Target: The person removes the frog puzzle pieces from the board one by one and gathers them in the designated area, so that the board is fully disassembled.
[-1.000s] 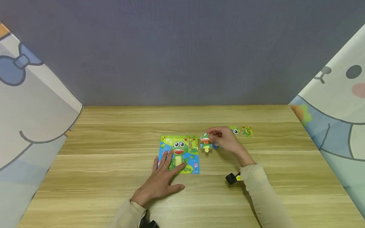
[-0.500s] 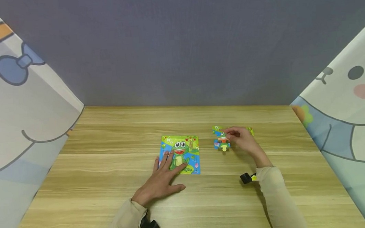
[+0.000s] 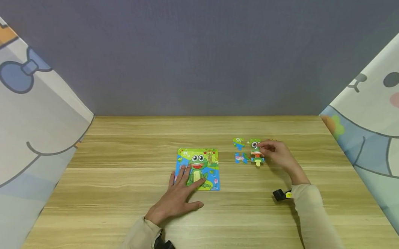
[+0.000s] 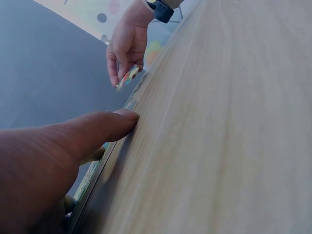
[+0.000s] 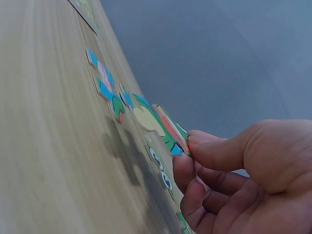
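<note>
My right hand (image 3: 282, 156) pinches a frog jigsaw piece (image 5: 151, 119) between thumb and fingers, showing a red mouth and a cream belly. In the right wrist view the piece is tilted and raised over the table, its shadow falling below. A piece with the frog's eyes (image 3: 255, 143) lies just beyond it. To its left lie a green-and-blue corner piece (image 3: 239, 142) and a blue piece with a pink flower (image 3: 240, 158). My left hand (image 3: 174, 201) lies with spread fingers on the lower left of the square frog puzzle board (image 3: 213, 172), its thumb on the table.
A wooden table (image 3: 115, 189) bears everything, with a grey panel (image 3: 196, 57) along its back edge. Cartoon-printed walls stand at left and right. Another piece (image 3: 273, 140) is mostly hidden behind my right fingers.
My right hand has carried the held piece rightward, away from the puzzle board and past the two left loose pieces, to near the eyes piece. My left hand has stayed on the board.
</note>
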`<action>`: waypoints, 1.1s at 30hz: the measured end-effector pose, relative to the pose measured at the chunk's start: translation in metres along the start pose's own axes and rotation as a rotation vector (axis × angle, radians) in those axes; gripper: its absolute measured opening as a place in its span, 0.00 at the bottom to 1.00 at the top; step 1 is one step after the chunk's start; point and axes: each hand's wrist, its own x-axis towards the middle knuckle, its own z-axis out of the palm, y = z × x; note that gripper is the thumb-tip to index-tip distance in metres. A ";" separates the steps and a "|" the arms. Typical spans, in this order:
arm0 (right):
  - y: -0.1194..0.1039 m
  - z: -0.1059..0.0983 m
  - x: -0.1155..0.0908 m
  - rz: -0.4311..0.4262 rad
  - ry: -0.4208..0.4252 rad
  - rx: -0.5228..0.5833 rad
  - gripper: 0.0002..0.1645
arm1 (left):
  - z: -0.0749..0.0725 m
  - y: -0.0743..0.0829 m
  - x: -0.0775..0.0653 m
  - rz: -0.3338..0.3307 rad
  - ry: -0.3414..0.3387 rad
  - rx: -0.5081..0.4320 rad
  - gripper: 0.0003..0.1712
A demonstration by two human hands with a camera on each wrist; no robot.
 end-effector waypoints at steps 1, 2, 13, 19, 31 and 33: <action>0.001 -0.001 0.000 -0.001 0.003 -0.004 0.17 | 0.000 0.000 0.000 0.001 0.001 -0.001 0.40; 0.002 -0.002 0.000 -0.001 0.004 -0.010 0.16 | 0.000 0.000 0.000 0.001 0.000 0.000 0.40; 0.006 -0.003 0.004 0.013 -0.004 -0.084 0.14 | -0.001 0.000 0.000 0.005 0.003 0.010 0.40; 0.005 -0.001 0.004 0.035 0.001 -0.195 0.14 | -0.001 0.000 0.001 0.002 -0.001 0.000 0.40; 0.004 0.000 0.004 0.039 0.018 -0.291 0.13 | 0.000 -0.001 0.001 0.008 0.005 0.009 0.41; 0.004 0.001 0.004 0.042 0.023 -0.304 0.13 | 0.000 -0.001 0.000 0.007 0.003 0.007 0.41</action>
